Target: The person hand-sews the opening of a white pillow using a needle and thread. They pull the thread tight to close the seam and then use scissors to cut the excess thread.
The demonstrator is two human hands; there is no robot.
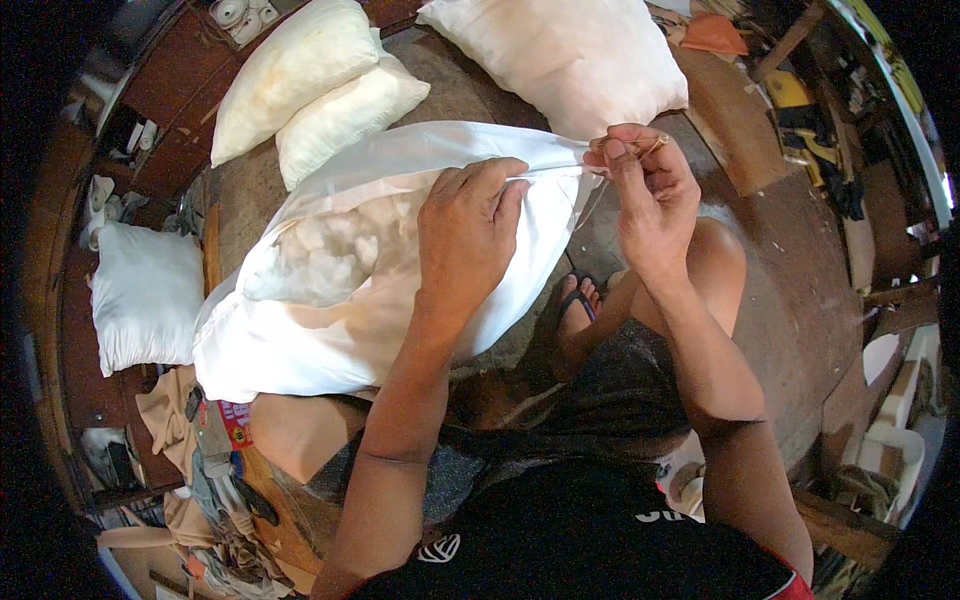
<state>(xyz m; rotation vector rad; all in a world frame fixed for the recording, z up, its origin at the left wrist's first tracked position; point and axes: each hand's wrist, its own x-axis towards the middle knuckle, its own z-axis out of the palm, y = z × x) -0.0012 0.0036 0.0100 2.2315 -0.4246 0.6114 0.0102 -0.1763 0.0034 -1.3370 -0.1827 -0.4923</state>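
Observation:
A white pillow cover (310,352) lies across my lap, its long side opening wide. Off-white fluffy stuffing (345,248) shows through that gap. My left hand (465,235) pinches the cover's edge between thumb and fingers, to the right of the stuffing. At the cover's right end, my right hand (652,200) is closed with thumb against fingertips, on a thin light brown thread (590,208) by the gathered fabric. Some thread loops above the fingers and some hangs below. Whether a needle is between the fingertips I cannot make out.
Two cream pillows (290,75) overlap at the far left, and a large white pillow (570,60) lies at the far middle. A smaller white pillow (148,295) rests at the left. Fabric scraps (215,510) pile up at the lower left. Brown cardboard (735,120) lies at the right.

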